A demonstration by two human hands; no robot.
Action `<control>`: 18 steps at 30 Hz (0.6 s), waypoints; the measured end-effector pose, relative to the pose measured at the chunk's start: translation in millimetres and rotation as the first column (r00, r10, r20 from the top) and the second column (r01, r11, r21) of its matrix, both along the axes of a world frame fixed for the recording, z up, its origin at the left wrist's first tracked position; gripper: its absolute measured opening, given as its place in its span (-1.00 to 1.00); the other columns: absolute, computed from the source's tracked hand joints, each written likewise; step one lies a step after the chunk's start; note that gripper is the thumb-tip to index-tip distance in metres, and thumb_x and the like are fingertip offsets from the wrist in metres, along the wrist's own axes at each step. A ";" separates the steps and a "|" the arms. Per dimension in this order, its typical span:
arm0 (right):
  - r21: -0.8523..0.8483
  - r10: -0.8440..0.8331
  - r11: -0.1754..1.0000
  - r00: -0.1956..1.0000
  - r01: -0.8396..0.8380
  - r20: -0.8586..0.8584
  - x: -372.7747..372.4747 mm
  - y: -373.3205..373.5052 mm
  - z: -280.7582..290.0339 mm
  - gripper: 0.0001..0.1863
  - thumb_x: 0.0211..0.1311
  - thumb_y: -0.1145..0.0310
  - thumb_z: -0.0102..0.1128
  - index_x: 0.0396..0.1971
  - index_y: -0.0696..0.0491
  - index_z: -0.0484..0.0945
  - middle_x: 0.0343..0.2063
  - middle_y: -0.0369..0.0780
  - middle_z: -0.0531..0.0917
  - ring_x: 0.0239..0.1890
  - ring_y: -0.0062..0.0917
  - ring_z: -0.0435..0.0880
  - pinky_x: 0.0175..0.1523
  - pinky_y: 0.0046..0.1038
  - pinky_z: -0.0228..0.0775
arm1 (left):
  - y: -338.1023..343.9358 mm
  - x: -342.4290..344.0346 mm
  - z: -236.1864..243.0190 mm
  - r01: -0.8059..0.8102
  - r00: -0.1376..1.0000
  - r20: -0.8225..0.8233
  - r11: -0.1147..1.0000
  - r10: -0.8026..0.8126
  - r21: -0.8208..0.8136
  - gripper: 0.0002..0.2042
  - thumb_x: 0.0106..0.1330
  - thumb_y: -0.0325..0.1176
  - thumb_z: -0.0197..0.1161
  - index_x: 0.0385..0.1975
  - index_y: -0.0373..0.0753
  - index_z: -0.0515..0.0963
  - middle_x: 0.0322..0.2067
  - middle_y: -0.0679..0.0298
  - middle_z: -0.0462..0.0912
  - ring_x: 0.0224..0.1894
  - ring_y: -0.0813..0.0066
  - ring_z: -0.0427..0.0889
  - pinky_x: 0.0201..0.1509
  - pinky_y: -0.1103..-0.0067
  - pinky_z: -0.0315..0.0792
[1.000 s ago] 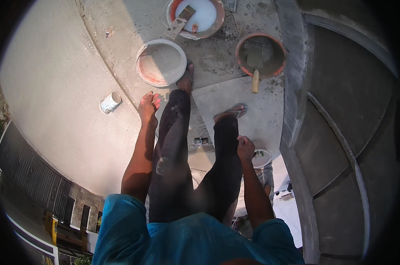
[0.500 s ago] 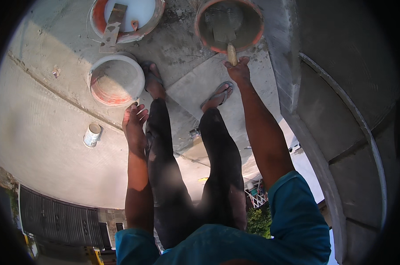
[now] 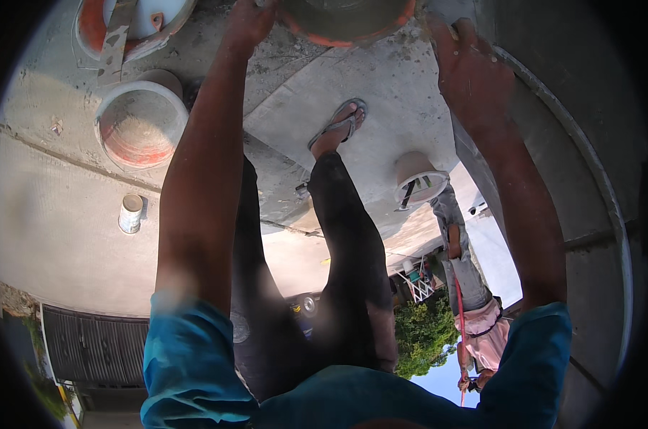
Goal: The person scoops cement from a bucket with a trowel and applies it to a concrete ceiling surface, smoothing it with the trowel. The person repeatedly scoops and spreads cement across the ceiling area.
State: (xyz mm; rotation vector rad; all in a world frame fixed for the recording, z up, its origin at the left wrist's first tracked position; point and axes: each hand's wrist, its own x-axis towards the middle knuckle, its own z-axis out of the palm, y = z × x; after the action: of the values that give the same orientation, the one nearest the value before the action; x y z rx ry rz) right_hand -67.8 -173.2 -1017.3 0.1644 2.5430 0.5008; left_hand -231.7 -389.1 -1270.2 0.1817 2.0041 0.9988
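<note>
Here, orange-rimmed bucket (image 3: pixel 345 43), grey mix (image 3: pixel 345 16) inside, between left hand (image 3: pixel 252 21) and right hand (image 3: pixel 473 77); can't tell either grip! Leftward: basin (image 3: pixel 159 45), whitish liquid (image 3: pixel 141 23), board (image 3: pixel 115 46) over rim; nearer tub (image 3: pixel 163 79), pale residue (image 3: pixel 142 132) inside.

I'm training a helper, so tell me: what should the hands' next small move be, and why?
Probably bring the right hand in to the side of the orange-rimmed bucket: that hand is at its right, the left hand at its left, so a two-sided grip looks within reach. Whether either hand touches it already is hard to tell.
</note>
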 end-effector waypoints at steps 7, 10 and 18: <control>0.007 0.019 1.000 1.000 -0.019 0.025 6.8 16.8 -15.7 -0.65 0.32 0.20 0.09 0.03 0.01 0.57 -0.03 -0.10 0.59 -0.17 -0.31 0.73 -0.36 -0.28 0.58 | 61.8 11.2 67.7 0.344 0.926 -0.138 0.936 -0.351 -0.068 -0.42 0.27 -0.18 0.31 0.26 -0.32 0.43 0.11 -0.17 0.57 0.13 0.01 0.60 0.19 0.29 0.46; -0.103 -0.070 0.992 0.997 0.067 -0.027 27.1 23.0 -19.0 -0.55 0.36 0.18 0.15 0.23 -0.19 0.43 0.01 -0.14 0.56 -0.14 -0.32 0.74 -0.35 -0.30 0.65 | 47.3 23.7 60.3 0.287 0.942 -0.217 0.951 -0.257 0.119 -0.44 0.31 -0.24 0.31 0.28 -0.31 0.41 0.15 -0.10 0.56 0.13 0.09 0.61 0.21 0.30 0.46; -0.590 -0.576 0.718 0.792 0.370 -0.204 91.8 -44.8 3.5 -0.24 0.13 0.15 0.42 0.33 -0.06 0.31 0.03 -0.18 0.47 -0.21 -0.32 0.72 -0.28 -0.34 0.67 | -36.4 1.2 66.0 0.087 0.882 0.461 0.995 -0.101 0.052 -0.71 0.37 -0.23 0.31 -0.11 -0.28 0.47 -0.16 0.25 0.62 -0.06 0.58 0.62 -0.06 0.56 0.49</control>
State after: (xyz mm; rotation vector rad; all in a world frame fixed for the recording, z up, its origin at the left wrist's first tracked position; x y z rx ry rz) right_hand 24.0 -218.0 -1013.8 0.7660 2.7344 -0.4900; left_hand -230.5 -425.5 -1204.2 0.0469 1.5286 0.9097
